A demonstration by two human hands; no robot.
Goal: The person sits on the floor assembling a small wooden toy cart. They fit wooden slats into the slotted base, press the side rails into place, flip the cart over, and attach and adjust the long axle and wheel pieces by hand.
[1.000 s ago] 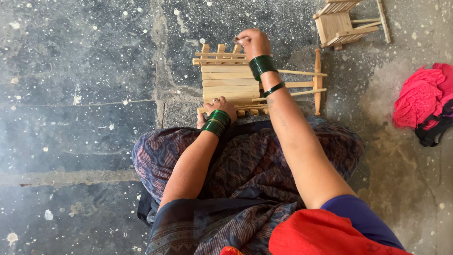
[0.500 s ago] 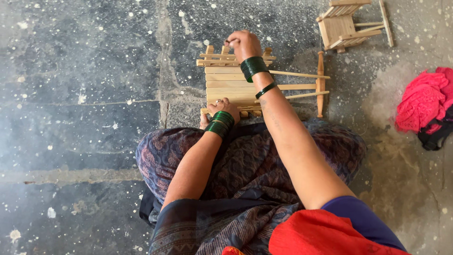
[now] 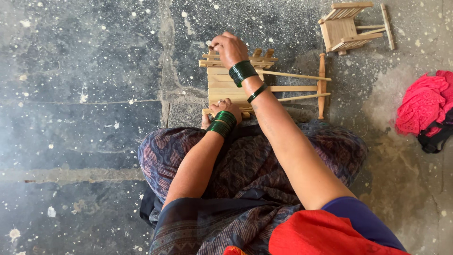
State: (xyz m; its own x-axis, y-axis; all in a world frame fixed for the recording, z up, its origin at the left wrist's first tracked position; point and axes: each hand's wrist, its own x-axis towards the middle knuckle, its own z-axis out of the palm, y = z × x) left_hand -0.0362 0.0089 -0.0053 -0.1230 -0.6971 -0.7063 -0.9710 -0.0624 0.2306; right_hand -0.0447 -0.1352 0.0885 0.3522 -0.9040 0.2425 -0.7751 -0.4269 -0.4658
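Two hands worked a small slatted wooden frame (image 3: 236,85) that lay flat on the speckled concrete floor (image 3: 85,94), just beyond our crossed knees. Our right hand (image 3: 230,48) reached to the far edge and pinched down on the cross-sticks there, while our left hand (image 3: 222,109) pressed the near edge, apparently to keep the piece from sliding as we worked; whether the left fingers were curled shut around a slat we could not tell. Green bangles (image 3: 242,72) ringed both wrists. Three thin rods (image 3: 292,88) ran from the frame's side to an upright post (image 3: 322,85). A second, finished-looking little wooden chair (image 3: 351,26) lay tipped over farther off, and a pink cloth (image 3: 422,111) was bundled to the right, well apart.
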